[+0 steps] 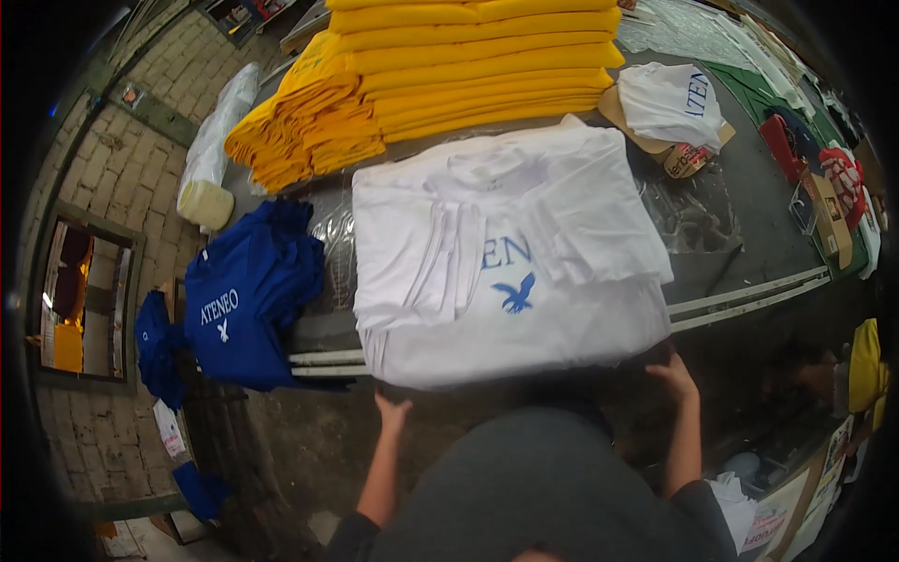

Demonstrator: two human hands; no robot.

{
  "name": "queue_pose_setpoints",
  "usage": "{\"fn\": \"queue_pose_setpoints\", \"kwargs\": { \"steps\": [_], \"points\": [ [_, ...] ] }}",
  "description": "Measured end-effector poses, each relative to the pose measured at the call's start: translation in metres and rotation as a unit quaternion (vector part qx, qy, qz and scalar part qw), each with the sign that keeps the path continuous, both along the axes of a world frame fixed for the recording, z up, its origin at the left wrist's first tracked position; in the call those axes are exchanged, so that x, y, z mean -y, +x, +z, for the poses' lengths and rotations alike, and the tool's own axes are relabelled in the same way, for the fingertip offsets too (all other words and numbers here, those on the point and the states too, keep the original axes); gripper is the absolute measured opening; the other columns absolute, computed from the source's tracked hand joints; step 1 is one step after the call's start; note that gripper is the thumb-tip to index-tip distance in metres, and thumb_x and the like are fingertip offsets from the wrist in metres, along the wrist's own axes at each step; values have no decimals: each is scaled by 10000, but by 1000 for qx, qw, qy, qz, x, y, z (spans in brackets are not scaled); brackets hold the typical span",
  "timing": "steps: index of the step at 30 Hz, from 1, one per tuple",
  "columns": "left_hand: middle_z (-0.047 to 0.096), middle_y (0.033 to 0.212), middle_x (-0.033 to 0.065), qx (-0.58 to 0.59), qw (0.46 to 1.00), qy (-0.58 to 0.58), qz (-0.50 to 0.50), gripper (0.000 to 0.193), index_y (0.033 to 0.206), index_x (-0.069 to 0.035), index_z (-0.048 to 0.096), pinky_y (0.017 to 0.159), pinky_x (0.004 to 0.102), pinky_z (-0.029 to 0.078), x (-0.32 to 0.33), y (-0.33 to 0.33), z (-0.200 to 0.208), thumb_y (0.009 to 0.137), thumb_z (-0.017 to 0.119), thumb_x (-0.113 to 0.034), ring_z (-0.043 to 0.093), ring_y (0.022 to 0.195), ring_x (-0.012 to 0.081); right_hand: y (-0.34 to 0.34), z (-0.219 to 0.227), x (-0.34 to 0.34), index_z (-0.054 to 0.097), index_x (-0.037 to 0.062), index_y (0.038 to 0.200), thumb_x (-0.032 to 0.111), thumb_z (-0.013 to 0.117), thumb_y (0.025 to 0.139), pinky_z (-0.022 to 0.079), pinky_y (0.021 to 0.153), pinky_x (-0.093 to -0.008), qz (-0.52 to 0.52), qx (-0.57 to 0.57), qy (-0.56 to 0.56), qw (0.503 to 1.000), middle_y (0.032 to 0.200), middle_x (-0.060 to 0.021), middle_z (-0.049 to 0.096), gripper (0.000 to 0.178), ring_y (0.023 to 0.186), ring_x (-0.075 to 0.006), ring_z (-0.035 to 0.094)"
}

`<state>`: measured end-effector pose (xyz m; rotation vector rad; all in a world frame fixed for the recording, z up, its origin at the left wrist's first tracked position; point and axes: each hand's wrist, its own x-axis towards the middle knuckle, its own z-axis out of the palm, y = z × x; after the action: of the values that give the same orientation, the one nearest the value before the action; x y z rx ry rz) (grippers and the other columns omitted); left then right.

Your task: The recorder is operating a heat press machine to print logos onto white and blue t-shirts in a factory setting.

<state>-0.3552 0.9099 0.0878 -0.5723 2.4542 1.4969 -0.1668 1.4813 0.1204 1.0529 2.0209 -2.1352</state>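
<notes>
A thick pile of folded white T-shirts [581, 323] with blue lettering and a blue bird print fills the middle, its near side reaching past the table's front edge. My left hand [391, 409] is at the pile's near left corner, thumb stuck out to the side and fingers reaching up under the cloth. At the near right corner, my right hand [672, 377] supports the pile in the same way, its fingers mostly hidden beneath. Left of the white pile lie navy blue T-shirts [248, 300] with white prints, draped over the edge.
Tall stacks of folded yellow shirts [487, 70] stand behind the white pile on the dark table [749, 206]. A white printed cloth [670, 103] rests on a cardboard box [688, 159] at right. A pale plastic jug [206, 204] is at the far left, by a block wall.
</notes>
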Motion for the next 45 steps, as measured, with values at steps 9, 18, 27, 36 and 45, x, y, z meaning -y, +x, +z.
{"fn": "queue_pose_setpoints", "kwargs": {
  "steps": [9, 18, 27, 36, 45],
  "points": [
    [443, 1351, 117, 197, 936, 141, -255, 822, 1335, 8, 393, 1010, 326, 348, -14, -19, -23, 666, 774, -279, 423, 1237, 207, -21, -40, 70, 539, -24, 1161, 113, 778, 612, 474, 823, -338, 25, 56, 19, 998, 1065, -108, 615, 614, 959, -235, 590],
    [565, 1181, 130, 257, 921, 232, -180, 572, 1242, 55, 481, 900, 319, 429, 23, 78, 12, 801, 605, -287, 546, 1063, 228, 80, -2, 133, 555, -77, 1123, 155, 696, 695, 462, 841, -336, -113, 27, -112, 987, 1040, -140, 622, 506, 940, -229, 594],
    [613, 1069, 175, 48, 816, 569, -91, 442, 1170, 35, 524, 837, 376, 507, 9, -22, 169, 871, 491, -290, 614, 965, 282, 19, 127, 61, 514, -2, 1178, 183, 521, 864, 499, 832, -348, -50, -323, 90, 941, 1076, -110, 597, 364, 943, -217, 600],
    [554, 1019, 166, -172, 870, 458, 57, 498, 1104, 19, 484, 918, 359, 439, -116, -245, 189, 833, 601, -382, 540, 905, 271, -260, 174, -28, 542, 21, 1100, 401, 596, 832, 434, 882, -337, -174, -301, -174, 921, 974, -123, 566, 469, 979, -241, 550],
    [646, 905, 260, -119, 982, -133, -65, 736, 900, 62, 662, 804, 422, 486, -133, -208, 202, 773, 525, -649, 626, 909, 389, -217, 115, -31, 534, -47, 1195, 430, 555, 878, 449, 881, -344, -10, -211, 170, 962, 1150, -195, 580, 573, 991, -249, 578]
  ]
}}
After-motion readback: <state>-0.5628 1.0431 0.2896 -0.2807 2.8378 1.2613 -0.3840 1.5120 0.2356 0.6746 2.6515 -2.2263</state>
